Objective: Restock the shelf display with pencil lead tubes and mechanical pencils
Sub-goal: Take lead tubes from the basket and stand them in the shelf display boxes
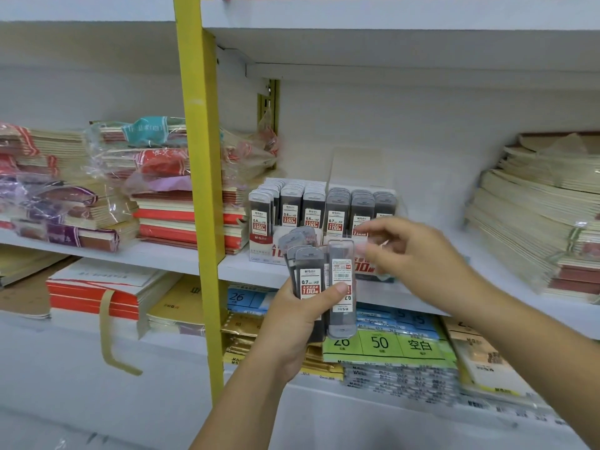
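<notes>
risk: the loose lead tubes could slide out of the left hand, as one sits upside down and hangs low. left hand grips the bundle, thumb across the front, just before the display box on the shelf. right hand is blurred, half curled by the box; can't tell if it holds anything.

Bright, even, cool light falls from above. The upper shelf casts a soft grey shadow right of the yellow upright. Left of it, the plastic-wrapped notebooks glint. The right hand is motion-blurred, while labels on the lead tubes read sharp. Shelf edges bow and smear towards the corners.
</notes>
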